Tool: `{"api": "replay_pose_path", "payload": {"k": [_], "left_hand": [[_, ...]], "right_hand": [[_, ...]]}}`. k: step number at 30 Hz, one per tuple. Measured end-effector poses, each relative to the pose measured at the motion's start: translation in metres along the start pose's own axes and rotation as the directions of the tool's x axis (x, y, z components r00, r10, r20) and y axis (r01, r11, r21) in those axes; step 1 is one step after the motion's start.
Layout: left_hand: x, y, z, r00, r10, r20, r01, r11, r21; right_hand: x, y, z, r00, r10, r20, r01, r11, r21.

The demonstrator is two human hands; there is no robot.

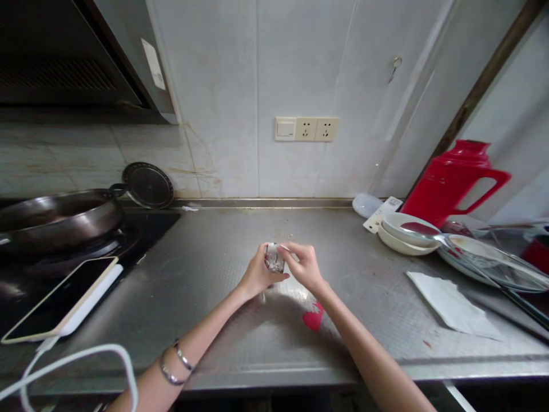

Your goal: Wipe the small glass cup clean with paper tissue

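A small clear, glass-like container (pixel 274 258) is held above the middle of the metal counter. My left hand (pixel 257 273) wraps round it from the left and below, its thumb along the near side. From the right, my right hand (pixel 303 264) has its fingers closed at the container's upper right edge; whether they pinch anything small there is hidden. A red torn-edged piece (pixel 313 317) lies on the counter beside my right forearm.
On the left are a pan (pixel 64 220) on the stove and a phone (pixel 64 297) with a white cable. At right stand a red thermos (pixel 450 183), stacked bowls (pixel 407 246), plates (pixel 472 274) and a white tissue (pixel 450 303).
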State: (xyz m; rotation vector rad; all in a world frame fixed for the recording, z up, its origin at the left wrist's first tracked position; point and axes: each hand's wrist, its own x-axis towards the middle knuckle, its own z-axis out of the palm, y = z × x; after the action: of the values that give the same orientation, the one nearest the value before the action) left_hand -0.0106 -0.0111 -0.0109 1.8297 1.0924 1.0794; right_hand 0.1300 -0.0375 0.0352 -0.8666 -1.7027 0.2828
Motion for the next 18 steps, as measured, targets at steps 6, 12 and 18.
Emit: {"api": "replay_pose_path", "payload": {"k": [6,12,18], "left_hand": [[-0.002,0.006,0.001,1.000,0.030,-0.010,-0.029,0.999,0.036],[0.004,-0.003,0.002,0.996,0.072,-0.044,-0.071,0.997,0.023],[0.002,-0.002,0.001,0.999,0.003,-0.039,-0.005,0.997,-0.072]], "right_hand": [[0.002,0.012,0.001,0.984,-0.178,-0.017,0.174,0.977,-0.121],[-0.001,0.011,0.003,0.951,-0.294,0.100,0.304,0.947,-0.107],[0.002,0.000,-0.003,0.984,-0.066,0.163,0.057,0.996,0.062]]}}
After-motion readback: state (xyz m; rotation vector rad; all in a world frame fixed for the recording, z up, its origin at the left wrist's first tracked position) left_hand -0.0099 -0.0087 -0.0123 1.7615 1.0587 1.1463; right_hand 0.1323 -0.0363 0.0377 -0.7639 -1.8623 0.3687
